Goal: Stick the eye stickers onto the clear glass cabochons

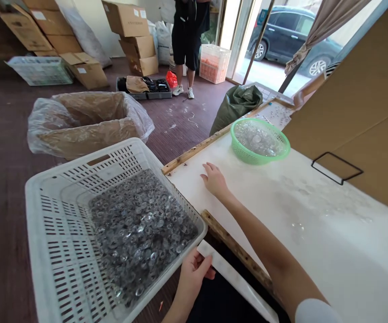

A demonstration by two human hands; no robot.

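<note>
White strip (239,282) is looking flat, smooth and straight-edged; can't tell the exact mat'l. It's running diagonally alongside the rough wooden edging (236,244), w/ its far end sitting in the L hand (194,271), right by the crate's near corner. L hand is pinching that end, thumb on top, fingers curling underneath. R hand (215,180) is showing palm-down at the smooth white tabletop (257,193), fingers loosely spread; can't tell if it's touching the surface.

Just L of the strip, a white plastic crate (115,172) w/ slotted walls is holding lots of small, shiny, clear pcs (143,229). Beyond the R hand, a round green mesh basket (250,155) is sitting on the tabletop, holding more clear pcs. A crumpled dk green sack (236,105) is standing behind the wooden rim.

On the R, a big cardboard panel (358,116) is blocking part of the view, w/ a thin black wire loop (345,162) at its lower edge. Past the crate, a plastic-lined box (93,134) is taking up floor space. In the bkgd, a person (184,40) in dk shorts is standing near stacked cartons (133,20); a dk car (288,36) is showing outside.
</note>
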